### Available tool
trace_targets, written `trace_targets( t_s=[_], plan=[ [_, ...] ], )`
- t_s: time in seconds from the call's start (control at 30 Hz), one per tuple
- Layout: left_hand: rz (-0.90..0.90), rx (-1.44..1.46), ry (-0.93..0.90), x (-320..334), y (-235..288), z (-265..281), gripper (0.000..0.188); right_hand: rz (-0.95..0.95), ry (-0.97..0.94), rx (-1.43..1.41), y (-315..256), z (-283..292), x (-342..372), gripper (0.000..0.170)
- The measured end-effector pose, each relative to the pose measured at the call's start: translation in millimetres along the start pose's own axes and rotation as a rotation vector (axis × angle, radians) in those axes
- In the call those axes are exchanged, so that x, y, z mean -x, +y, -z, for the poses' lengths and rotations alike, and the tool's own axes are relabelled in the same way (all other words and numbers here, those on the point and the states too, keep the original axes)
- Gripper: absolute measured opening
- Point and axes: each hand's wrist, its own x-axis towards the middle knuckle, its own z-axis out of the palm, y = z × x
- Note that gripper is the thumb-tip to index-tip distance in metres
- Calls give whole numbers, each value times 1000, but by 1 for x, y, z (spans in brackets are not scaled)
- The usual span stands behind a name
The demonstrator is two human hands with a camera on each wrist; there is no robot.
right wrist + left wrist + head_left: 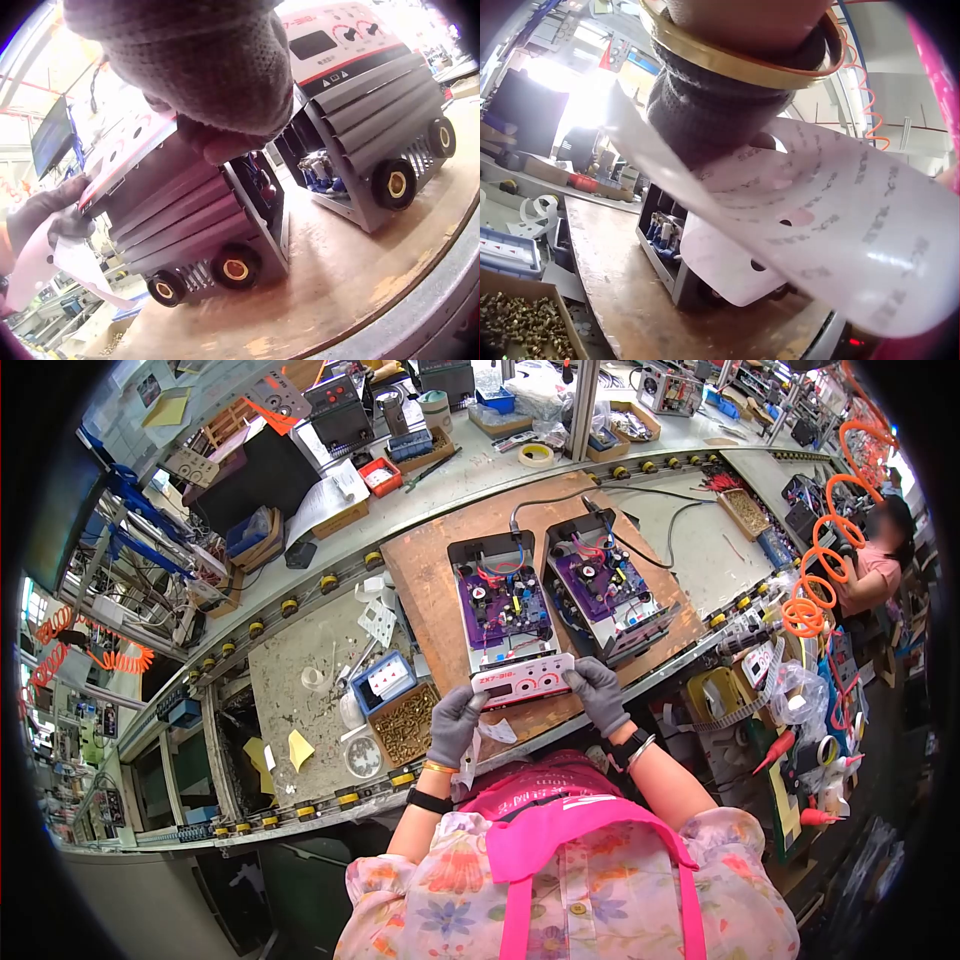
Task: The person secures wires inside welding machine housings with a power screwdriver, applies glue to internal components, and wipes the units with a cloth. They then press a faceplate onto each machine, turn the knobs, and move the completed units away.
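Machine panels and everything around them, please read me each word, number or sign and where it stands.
"ZX7-3", last characters unclear: held front panel.
Triangle sign: other machine's panel.
Repeated grey characters, too blurred: curled sheet.
Lettering too small: apron.
All other labels: too small or blurred.

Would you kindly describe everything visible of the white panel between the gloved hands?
The white panel looks thin and smooth, printed with red lettering, a dark rectangular window and two red dial markings. It sits tilted, printed side up, at the front of the left machine, above its grey louvres. The left hand and right hand hold its opposite ends; whether it is attached is unclear.
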Motion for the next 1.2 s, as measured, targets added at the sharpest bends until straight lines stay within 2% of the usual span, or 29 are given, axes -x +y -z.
trace_targets(
  t_s=[0.4,0.83,1.2],
  plan=[
    [50,-27,1,-2,2,2,19,22,20,77,4,-2,-2,10],
    [-24,-59,19,-5,-2,1,16,13,33,89,3,-3,-3,12],
    [10,-51,37,-6,-9,4,15,23,38,66,5,-4,-3,12]
  ],
)
